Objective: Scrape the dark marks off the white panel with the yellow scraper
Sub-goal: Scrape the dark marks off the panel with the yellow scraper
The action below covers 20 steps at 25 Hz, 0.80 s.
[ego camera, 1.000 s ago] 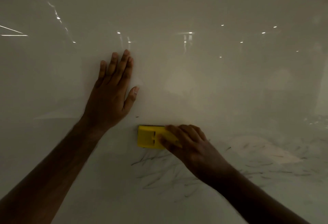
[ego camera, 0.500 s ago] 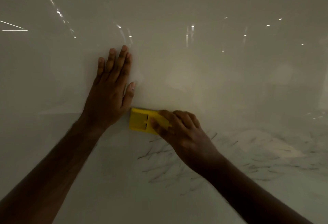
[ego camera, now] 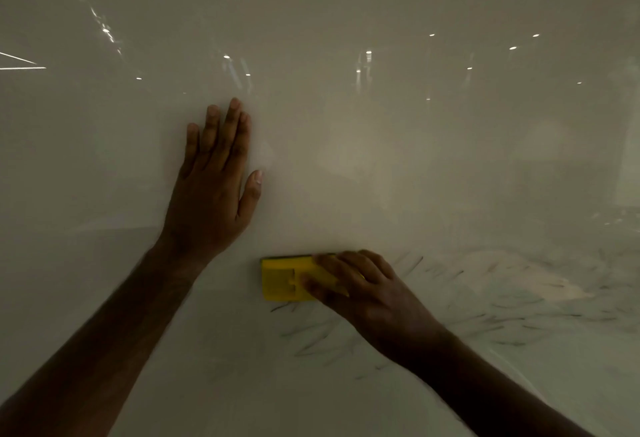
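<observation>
My right hand (ego camera: 367, 293) gripped the scraper (ego camera: 285, 279) over the marks (ego camera: 322, 336); my left hand (ego camera: 211, 187) lay flat, fingers straight, on the panel (ego camera: 381, 166).

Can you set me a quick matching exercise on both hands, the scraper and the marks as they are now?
Things:
1. left hand
2. right hand
3. yellow plastic scraper
4. dark streaky marks

States:
A. scattered below and right of the tool
B. flat, fingers straight, on the glossy white panel
C. lying against the panel under curled fingers
D. gripping the tool

Pairs: 1-B, 2-D, 3-C, 4-A
</observation>
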Each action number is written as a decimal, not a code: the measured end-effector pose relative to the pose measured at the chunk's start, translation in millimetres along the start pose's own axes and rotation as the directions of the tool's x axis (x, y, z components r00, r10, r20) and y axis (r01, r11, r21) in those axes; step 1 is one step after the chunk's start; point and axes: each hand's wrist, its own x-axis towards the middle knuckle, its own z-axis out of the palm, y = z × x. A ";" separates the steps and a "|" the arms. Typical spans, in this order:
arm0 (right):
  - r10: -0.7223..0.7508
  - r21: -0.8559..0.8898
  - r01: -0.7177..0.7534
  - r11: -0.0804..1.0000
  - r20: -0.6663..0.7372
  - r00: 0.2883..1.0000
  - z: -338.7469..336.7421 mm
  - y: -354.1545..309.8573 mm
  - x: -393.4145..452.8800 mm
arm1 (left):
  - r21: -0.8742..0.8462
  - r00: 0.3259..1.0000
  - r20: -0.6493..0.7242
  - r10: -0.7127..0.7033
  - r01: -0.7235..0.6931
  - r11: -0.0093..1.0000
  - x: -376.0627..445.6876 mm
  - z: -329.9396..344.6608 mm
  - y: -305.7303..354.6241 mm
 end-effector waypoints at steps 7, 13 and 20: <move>0.124 -0.063 -0.129 0.990 -0.089 0.988 -17.2 31.0 -1.4 | 0.028 0.999 0.024 -0.038 0.038 0.999 -22.6 7.6 13.2; -0.016 0.011 0.015 1.000 0.060 0.998 -1.3 3.8 -38.1 | 0.046 0.999 0.049 -0.022 0.020 0.999 -33.5 10.7 16.6; 0.116 0.008 -0.116 0.993 -0.105 0.988 -2.5 17.2 -12.1 | 0.055 0.997 0.060 -0.039 0.036 0.998 -41.8 13.5 21.5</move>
